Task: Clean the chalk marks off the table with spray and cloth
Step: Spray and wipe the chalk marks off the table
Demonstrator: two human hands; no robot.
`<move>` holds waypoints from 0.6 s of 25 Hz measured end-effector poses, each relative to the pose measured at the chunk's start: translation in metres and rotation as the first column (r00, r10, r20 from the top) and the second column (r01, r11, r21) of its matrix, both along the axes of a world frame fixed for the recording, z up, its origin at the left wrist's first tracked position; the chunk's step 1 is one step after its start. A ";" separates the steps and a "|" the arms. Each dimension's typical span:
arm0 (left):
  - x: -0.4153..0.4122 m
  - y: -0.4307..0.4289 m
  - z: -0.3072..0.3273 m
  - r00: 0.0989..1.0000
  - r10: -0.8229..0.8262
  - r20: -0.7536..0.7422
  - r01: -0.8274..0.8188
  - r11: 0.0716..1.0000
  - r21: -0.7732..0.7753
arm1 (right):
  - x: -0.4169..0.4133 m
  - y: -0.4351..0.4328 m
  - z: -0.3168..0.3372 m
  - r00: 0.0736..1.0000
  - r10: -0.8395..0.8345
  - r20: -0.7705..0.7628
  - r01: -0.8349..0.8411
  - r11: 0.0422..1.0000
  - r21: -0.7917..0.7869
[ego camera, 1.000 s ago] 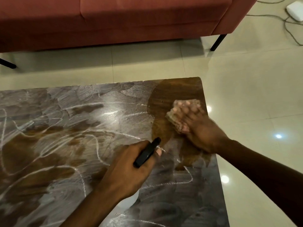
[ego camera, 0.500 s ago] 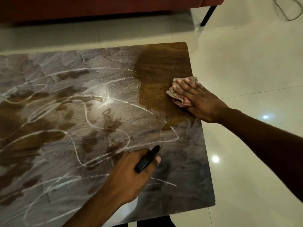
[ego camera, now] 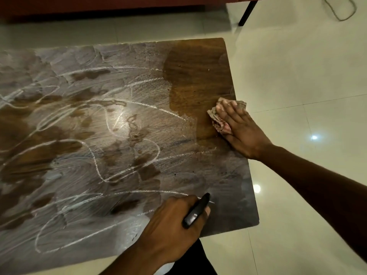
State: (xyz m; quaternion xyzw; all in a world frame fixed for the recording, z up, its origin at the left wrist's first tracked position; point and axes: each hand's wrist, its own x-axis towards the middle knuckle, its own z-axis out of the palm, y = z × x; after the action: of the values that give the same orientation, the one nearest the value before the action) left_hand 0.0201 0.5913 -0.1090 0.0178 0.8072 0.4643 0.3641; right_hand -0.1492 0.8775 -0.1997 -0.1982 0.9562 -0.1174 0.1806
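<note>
A dark wooden table (ego camera: 228,181) is covered with white chalk marks (ego camera: 123,159) and grey smears, with wet patches among them. Its far right corner shows a wiped patch of bare brown wood (ego camera: 194,76). My right hand (ego camera: 241,127) lies flat on a crumpled pinkish cloth (ego camera: 219,121) at the table's right edge, at the near end of the wiped patch. My left hand (ego camera: 174,225) hovers over the near right part of the table, fingers closed around the black trigger of a spray bottle (ego camera: 195,211). The bottle's body is hidden under my hand.
A red sofa (ego camera: 99,4) stands beyond the table, with a black leg (ego camera: 245,13) at its right. A cable (ego camera: 341,10) lies on the glossy cream tiled floor (ego camera: 307,66) at the far right. Floor surrounds the table's right and near sides.
My right hand has slid the cloth from the table's far right toward its right edge. The view has tilted down, showing the table's near edge. My left hand still holds the spray bottle.
</note>
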 end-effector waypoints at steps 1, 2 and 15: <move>0.005 -0.002 0.001 1.000 0.013 0.007 -0.013 1.000 0.010 | 0.015 -0.012 -0.001 1.000 0.000 0.007 0.000 1.000 0.014; 0.010 -0.003 0.002 1.000 0.010 0.005 -0.010 1.000 0.018 | 0.033 -0.018 -0.003 0.993 0.120 0.012 -0.120 0.992 0.028; 0.064 0.001 0.002 0.984 -0.155 -0.093 0.157 0.987 0.021 | 0.197 0.016 -0.019 0.904 0.427 -0.016 -0.423 0.900 0.101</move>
State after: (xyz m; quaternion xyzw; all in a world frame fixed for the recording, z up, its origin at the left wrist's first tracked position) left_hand 0.0837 0.5920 -0.1072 0.1071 0.8123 0.4445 0.3621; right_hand 0.0479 0.8938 -0.2184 -0.3952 0.8977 -0.0257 0.1932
